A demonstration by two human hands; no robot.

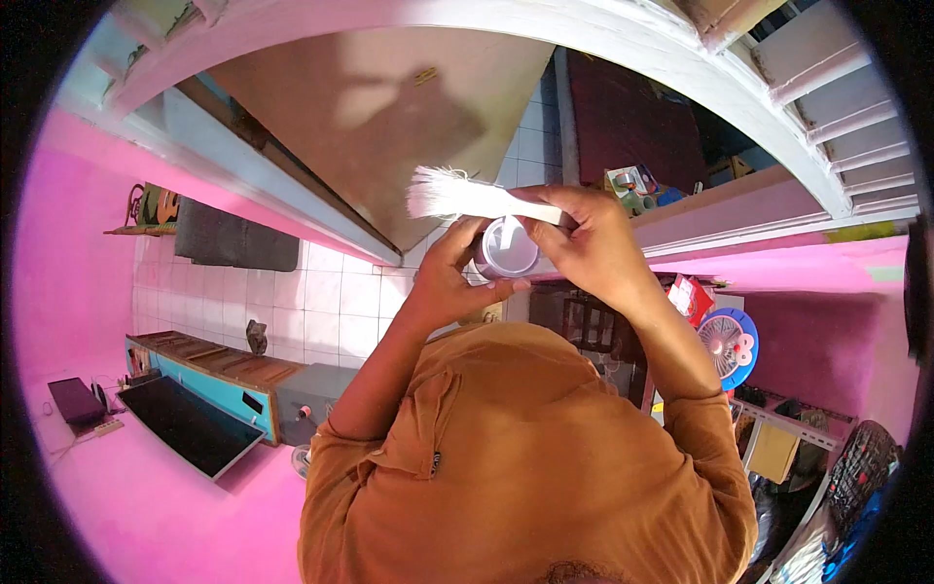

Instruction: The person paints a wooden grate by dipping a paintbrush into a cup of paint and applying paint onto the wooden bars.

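Observation:
Against the cup's near side, my left hand (449, 277) has its fingers and thumb wrapped round a small round cup (510, 248) with pale contents, seen from above. My right hand (595, 248) grips the handle of a paintbrush (455, 195) between thumb and fingers. Its white, frayed bristles point left, just above the cup's rim, and the brush lies roughly level. Whether the brush touches the rim I cannot tell.
A white-painted window frame (623, 58) arches across the top, beside a beige panel (321, 107) bearing a shadow. At right are a blue-rimmed fan (730, 348) and a loaded rack (793, 428). A flat screen (190, 423) and grey cushioned seat (236, 236) stand left.

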